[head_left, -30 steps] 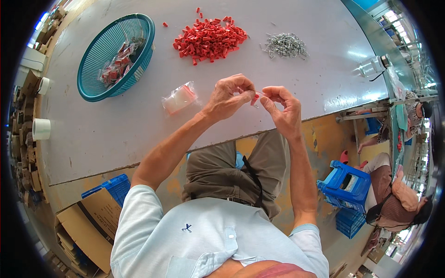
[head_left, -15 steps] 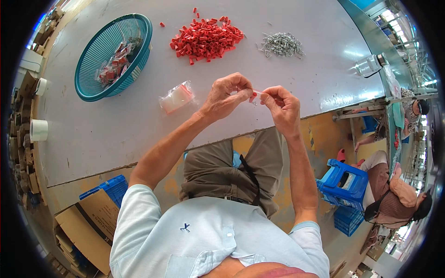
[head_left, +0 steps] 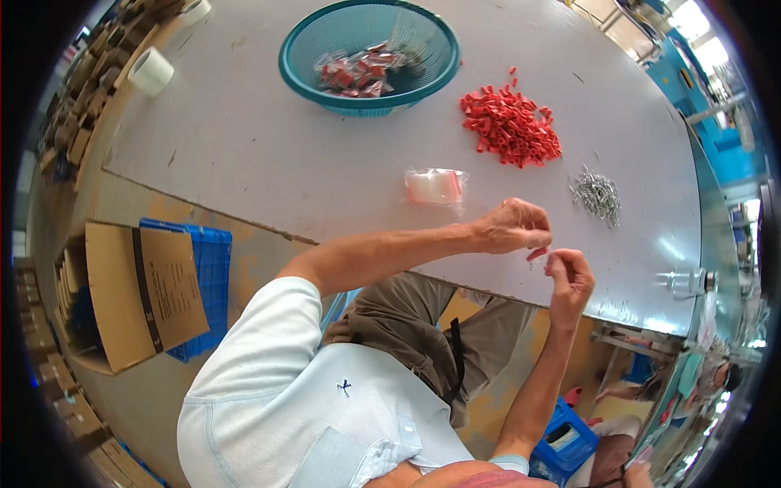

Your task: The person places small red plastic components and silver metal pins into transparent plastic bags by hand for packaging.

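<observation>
A small clear bag with a red cap showing at it lies between the two sets of fingertips, just below the left ones and beside the right ones, over the near edge of the table. The left hand, at the bag's eleven o'clock, has thumb and fingers pressed together, pinching the bag near its upper end. The right hand, at four o'clock, has its thumb and forefinger drawn in toward the bag's edge; blur hides the contact, so I cannot tell whether they pinch it.

The left forearm stretches in from nine o'clock, nearly level, with the wrist bent and the back of the hand upward. The right forearm rises from between six and seven, steeply, with the fingers curled and the hand turned toward the left one.

Measured from the bag, a heap of red caps sits at twelve o'clock and a pile of metal screws between one and two. A packet of clear bags lies at ten, a green basket of filled bags stands at eleven, and a clear bottle lies at three.
</observation>
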`<state>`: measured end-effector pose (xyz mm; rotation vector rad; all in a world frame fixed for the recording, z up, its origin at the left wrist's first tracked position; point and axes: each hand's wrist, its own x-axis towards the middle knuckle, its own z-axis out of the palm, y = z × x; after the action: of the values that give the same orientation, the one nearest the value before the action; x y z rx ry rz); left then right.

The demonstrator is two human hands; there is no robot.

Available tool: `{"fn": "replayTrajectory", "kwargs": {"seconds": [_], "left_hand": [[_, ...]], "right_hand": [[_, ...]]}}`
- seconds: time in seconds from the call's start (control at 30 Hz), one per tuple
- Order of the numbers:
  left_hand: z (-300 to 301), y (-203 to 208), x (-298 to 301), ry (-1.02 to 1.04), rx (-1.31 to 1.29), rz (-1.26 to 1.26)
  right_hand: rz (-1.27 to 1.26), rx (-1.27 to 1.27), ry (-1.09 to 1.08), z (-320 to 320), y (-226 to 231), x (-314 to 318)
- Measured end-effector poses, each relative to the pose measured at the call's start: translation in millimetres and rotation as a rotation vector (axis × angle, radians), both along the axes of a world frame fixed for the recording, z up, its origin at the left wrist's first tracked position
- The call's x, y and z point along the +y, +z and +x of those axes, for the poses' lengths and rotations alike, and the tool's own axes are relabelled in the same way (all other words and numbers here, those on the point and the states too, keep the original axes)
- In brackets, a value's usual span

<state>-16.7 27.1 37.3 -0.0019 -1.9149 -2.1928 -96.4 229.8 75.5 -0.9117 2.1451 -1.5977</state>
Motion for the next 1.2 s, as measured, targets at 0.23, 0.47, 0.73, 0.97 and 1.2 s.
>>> {"fn": "replayTrajectory", "kwargs": {"seconds": [0.23, 0.47, 0.73, 0.97, 1.2], "left_hand": [[3, -13, 3, 0.28, 0.261, -0.472], [4, -32, 19, 0.052, 0.56, -0.753], [41, -1, 8, -0.105, 0.613, -0.836], [127, 11, -66, 0.45, 0.451, -1.12], [149, -16, -98, 0.527, 0.182, -1.187]], "right_hand": [[-0.289, 0.066, 0.099, 5, 75, -93], [-0.19, -0.254, 0.357, 8, 97, -250], [0.174, -0.02, 0.369, -20, 11, -158], [0.19, -0.278, 0.348, -5, -28, -141], [0.256, -0.34, 0.366, 16, -29, -168]]}}
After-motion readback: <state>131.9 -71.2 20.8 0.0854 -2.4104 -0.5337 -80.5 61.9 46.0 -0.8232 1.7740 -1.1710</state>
